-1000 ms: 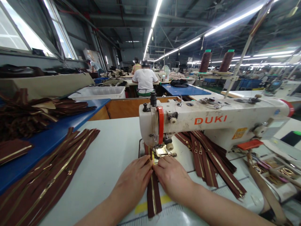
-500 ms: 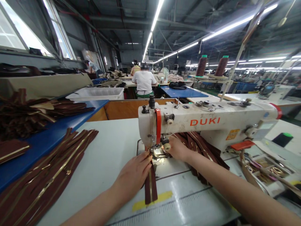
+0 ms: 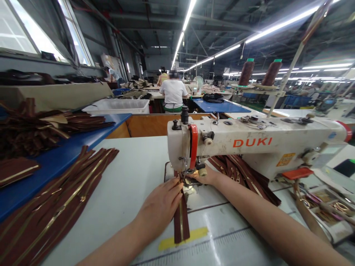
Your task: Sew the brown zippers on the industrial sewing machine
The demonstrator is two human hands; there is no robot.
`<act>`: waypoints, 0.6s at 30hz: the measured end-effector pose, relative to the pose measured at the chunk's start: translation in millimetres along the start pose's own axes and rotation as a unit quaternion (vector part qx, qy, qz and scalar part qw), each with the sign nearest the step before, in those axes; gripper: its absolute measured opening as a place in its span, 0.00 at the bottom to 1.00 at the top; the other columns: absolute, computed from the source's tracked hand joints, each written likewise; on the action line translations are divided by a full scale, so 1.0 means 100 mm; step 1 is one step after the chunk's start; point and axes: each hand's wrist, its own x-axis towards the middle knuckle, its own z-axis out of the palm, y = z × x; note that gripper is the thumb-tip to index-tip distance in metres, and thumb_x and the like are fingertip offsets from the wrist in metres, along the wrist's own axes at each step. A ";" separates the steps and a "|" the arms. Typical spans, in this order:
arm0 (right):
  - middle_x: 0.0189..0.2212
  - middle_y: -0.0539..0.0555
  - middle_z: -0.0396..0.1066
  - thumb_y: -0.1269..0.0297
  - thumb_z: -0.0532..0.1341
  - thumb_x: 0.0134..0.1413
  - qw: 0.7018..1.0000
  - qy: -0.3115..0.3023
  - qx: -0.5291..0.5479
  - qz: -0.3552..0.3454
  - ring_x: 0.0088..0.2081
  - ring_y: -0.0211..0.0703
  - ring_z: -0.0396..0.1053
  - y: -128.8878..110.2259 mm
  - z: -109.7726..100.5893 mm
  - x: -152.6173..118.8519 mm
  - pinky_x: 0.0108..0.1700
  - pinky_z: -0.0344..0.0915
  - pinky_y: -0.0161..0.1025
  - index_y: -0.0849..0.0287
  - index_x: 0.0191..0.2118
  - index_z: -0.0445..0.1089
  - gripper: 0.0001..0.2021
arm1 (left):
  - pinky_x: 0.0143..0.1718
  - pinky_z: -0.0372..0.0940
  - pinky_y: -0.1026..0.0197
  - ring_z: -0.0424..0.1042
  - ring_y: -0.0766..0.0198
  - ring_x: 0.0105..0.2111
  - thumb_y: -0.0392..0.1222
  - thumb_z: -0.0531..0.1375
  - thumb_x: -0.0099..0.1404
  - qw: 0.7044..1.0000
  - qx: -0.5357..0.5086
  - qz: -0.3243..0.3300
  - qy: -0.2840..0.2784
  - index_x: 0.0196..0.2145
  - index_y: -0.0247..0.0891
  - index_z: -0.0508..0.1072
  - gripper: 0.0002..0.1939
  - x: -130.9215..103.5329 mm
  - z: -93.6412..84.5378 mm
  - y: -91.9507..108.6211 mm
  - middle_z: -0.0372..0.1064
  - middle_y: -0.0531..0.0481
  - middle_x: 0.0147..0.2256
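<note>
A brown zipper strip with gold teeth [image 3: 182,225] lies lengthwise under the needle area of the white sewing machine [image 3: 219,138], its near end over a strip of yellow tape. My left hand [image 3: 163,199] has its fingers close together, fingertips pressed on the zipper just in front of the presser foot [image 3: 183,176]. My right hand [image 3: 208,175] reaches under the machine arm, right beside the foot. Its fingertips are partly hidden behind the foot and a knob, so their grip does not show.
More brown zippers [image 3: 66,199] lie on the left of the table, others [image 3: 241,171] behind my right forearm. A blue table [image 3: 55,162] carries a brown heap. A parts tray [image 3: 327,207] stands at the right. A person in a white shirt [image 3: 174,92] sits ahead.
The whole view has shifted slightly, so the machine and both hands appear further right. Against the machine, the hands and the zipper have hardly moved.
</note>
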 end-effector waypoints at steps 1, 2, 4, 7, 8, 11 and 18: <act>0.39 0.49 0.75 0.67 0.59 0.53 1.000 -0.002 0.000 -0.009 0.46 0.43 0.69 0.04 0.01 0.01 0.56 0.60 0.41 0.57 0.34 0.74 0.06 | 0.51 0.66 0.50 0.68 0.55 0.51 0.37 0.48 0.68 1.000 0.000 0.001 0.003 0.49 0.35 0.70 0.16 0.00 0.00 0.01 0.69 0.42 0.51; 0.41 0.50 0.74 0.68 0.58 0.53 1.000 -0.002 -0.002 -0.015 0.48 0.43 0.68 0.09 0.02 0.02 0.57 0.59 0.42 0.57 0.36 0.74 0.07 | 0.51 0.67 0.50 0.68 0.55 0.51 0.37 0.49 0.68 1.000 0.002 0.003 0.005 0.49 0.35 0.70 0.16 0.00 -0.01 0.01 0.70 0.42 0.50; 0.43 0.52 0.74 0.71 0.58 0.52 1.000 0.003 -0.007 -0.021 0.51 0.45 0.66 0.18 0.05 0.04 0.58 0.57 0.43 0.59 0.38 0.73 0.09 | 0.50 0.67 0.51 0.69 0.56 0.50 0.36 0.48 0.68 1.000 0.011 0.008 0.010 0.48 0.36 0.71 0.15 -0.01 -0.01 0.03 0.71 0.43 0.49; 0.45 0.54 0.73 0.71 0.58 0.51 1.000 0.010 -0.013 -0.021 0.51 0.48 0.66 0.27 0.08 0.06 0.58 0.58 0.45 0.61 0.40 0.73 0.10 | 0.50 0.67 0.53 0.69 0.58 0.49 0.36 0.48 0.68 0.999 0.029 0.013 0.026 0.47 0.37 0.71 0.16 -0.05 0.00 0.05 0.72 0.44 0.48; 0.45 0.55 0.73 0.71 0.58 0.51 1.000 0.012 -0.014 -0.019 0.51 0.48 0.66 0.29 0.09 0.06 0.57 0.58 0.45 0.61 0.40 0.73 0.11 | 0.50 0.68 0.53 0.69 0.58 0.49 0.36 0.47 0.69 0.999 0.036 0.018 0.032 0.47 0.37 0.71 0.16 -0.06 0.01 0.05 0.72 0.45 0.48; 0.45 0.55 0.73 0.69 0.60 0.49 1.000 0.021 -0.019 -0.006 0.50 0.50 0.67 0.31 0.10 0.05 0.56 0.61 0.46 0.61 0.40 0.73 0.11 | 0.51 0.68 0.54 0.70 0.58 0.50 0.38 0.46 0.69 0.997 0.049 0.036 0.045 0.48 0.36 0.71 0.17 -0.08 0.03 0.04 0.72 0.44 0.49; 0.37 0.53 0.76 0.67 0.62 0.47 0.997 0.054 -0.037 0.034 0.43 0.50 0.71 0.21 0.06 0.03 0.51 0.64 0.46 0.59 0.32 0.74 0.05 | 0.50 0.68 0.54 0.70 0.59 0.49 0.39 0.46 0.69 0.998 0.025 0.031 0.045 0.48 0.35 0.71 0.18 0.01 0.02 0.02 0.71 0.43 0.49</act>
